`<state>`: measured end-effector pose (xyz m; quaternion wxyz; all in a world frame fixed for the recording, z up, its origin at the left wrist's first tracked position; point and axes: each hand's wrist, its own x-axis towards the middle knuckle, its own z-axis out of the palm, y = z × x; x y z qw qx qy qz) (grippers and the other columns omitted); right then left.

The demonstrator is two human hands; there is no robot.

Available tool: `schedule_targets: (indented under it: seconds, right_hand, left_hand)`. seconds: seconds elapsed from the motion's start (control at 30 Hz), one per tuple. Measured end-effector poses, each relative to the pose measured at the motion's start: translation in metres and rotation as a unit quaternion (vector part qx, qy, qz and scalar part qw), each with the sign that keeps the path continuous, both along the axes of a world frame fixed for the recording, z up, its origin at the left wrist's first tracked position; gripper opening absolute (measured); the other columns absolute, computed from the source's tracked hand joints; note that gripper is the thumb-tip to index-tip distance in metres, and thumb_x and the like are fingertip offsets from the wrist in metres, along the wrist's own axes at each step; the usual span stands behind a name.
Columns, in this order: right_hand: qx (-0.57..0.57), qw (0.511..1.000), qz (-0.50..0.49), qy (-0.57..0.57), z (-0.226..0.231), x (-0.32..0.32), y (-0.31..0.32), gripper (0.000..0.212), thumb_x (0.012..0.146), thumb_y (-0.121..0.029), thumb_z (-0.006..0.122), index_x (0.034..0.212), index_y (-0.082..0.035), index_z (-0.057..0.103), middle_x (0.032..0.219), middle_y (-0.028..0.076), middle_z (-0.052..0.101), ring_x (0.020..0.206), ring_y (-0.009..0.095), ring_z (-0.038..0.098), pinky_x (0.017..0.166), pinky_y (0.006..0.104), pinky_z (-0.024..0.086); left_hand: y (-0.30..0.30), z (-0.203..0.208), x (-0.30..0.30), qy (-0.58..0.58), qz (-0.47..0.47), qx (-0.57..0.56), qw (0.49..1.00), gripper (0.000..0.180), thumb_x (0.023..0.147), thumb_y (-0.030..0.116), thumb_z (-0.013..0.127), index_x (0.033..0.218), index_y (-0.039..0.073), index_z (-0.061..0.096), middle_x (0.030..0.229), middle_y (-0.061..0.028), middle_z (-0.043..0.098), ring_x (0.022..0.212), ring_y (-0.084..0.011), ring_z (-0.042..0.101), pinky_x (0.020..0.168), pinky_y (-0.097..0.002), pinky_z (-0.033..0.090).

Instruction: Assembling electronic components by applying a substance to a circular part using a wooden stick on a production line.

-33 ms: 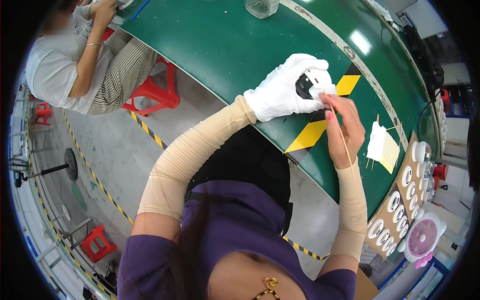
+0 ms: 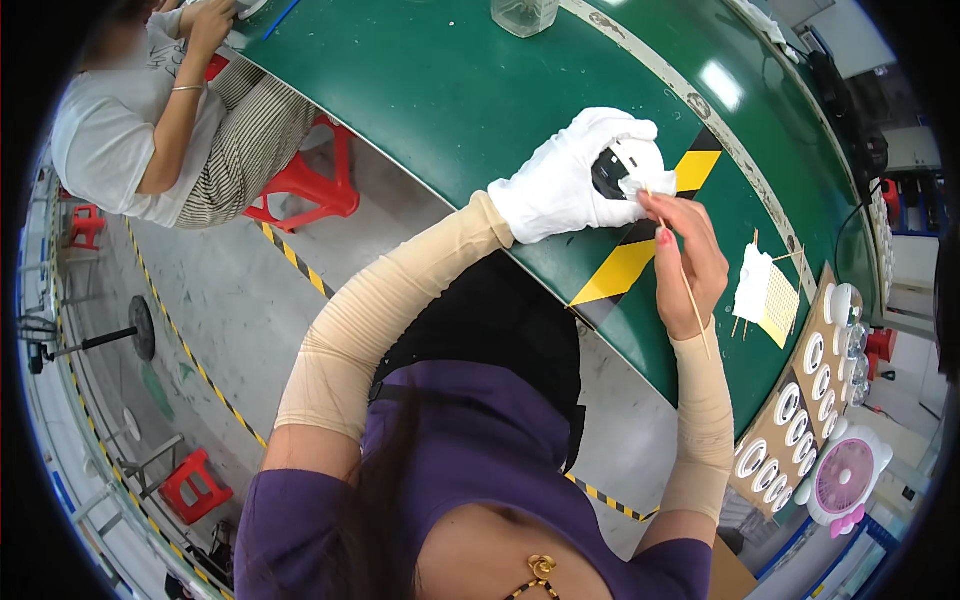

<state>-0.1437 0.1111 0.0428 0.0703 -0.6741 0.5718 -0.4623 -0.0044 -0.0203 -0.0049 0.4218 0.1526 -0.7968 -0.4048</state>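
Over the green table, your gloved left hand is wrapped around a small black-and-white part, holding it just above the striped tape. Your bare right hand pinches a thin wooden stick, tip touching that part.

A green table with a yellow-black striped band; on it a clear jar, a white cloth, a yellow mesh pad, thin sticks
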Motion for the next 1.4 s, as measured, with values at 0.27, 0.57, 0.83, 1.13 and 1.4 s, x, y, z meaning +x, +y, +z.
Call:
schedule_targets:
  seconds: [0.27,0.57,0.83,1.13,1.4]
  right_hand:
    - [-0.008,1.0,0.006,-0.004,-0.011,-0.006,0.006,0.013,0.085,0.009,0.062,0.097,0.004,0.064,0.106,0.017,0.068,0.095,0.025,0.066,0.087,0.0299,0.05]
    - [-0.015,0.997,-0.041,0.07,-0.006,-0.003,0.008,0.018,0.081,0.005,0.066,0.099,0.006,0.068,0.103,0.017,0.069,0.09,0.026,0.068,0.077,0.0294,0.053]
    - [0.017,0.996,-0.037,0.085,-0.001,-0.003,0.008,0.024,0.088,0.006,0.057,0.11,0.007,0.066,0.099,0.016,0.065,0.084,0.024,0.062,0.074,0.0309,0.05]
    - [-0.016,0.991,0.0,0.129,-0.001,-0.003,0.004,0.028,0.076,0.01,0.062,0.104,0.008,0.067,0.085,0.016,0.063,0.076,0.031,0.06,0.068,0.035,0.05]
    - [-0.045,0.983,0.018,0.178,0.006,0.002,-0.008,0.016,0.078,0.011,0.06,0.093,0.01,0.065,0.082,0.017,0.062,0.07,0.03,0.057,0.061,0.0355,0.046]
  left_hand:
    - [0.0,0.002,0.0,0.0,-0.014,0.019,1.0,0.072,0.068,0.032,0.084,0.128,0.012,0.051,0.125,-0.0141,0.051,0.109,-0.0323,0.057,0.094,-0.0392,0.049]
    - [-0.001,0.005,0.003,-0.015,-0.026,0.034,0.999,0.074,0.065,0.023,0.087,0.128,0.011,0.051,0.129,-0.0124,0.048,0.115,-0.0279,0.055,0.098,-0.0371,0.046]
    - [-0.001,0.003,-0.001,-0.005,-0.013,0.042,0.999,0.072,0.066,0.029,0.084,0.127,0.01,0.052,0.125,-0.0139,0.053,0.113,-0.0312,0.056,0.095,-0.0382,0.048]
    - [-0.002,0.004,0.002,0.008,-0.014,0.012,1.0,0.072,0.067,0.029,0.085,0.128,0.01,0.051,0.124,-0.0137,0.053,0.113,-0.0309,0.055,0.095,-0.0379,0.048]
    - [-0.003,0.004,0.003,-0.016,-0.03,0.025,0.999,0.075,0.065,0.025,0.087,0.129,0.011,0.049,0.129,-0.0145,0.049,0.116,-0.0323,0.054,0.099,-0.0393,0.046]
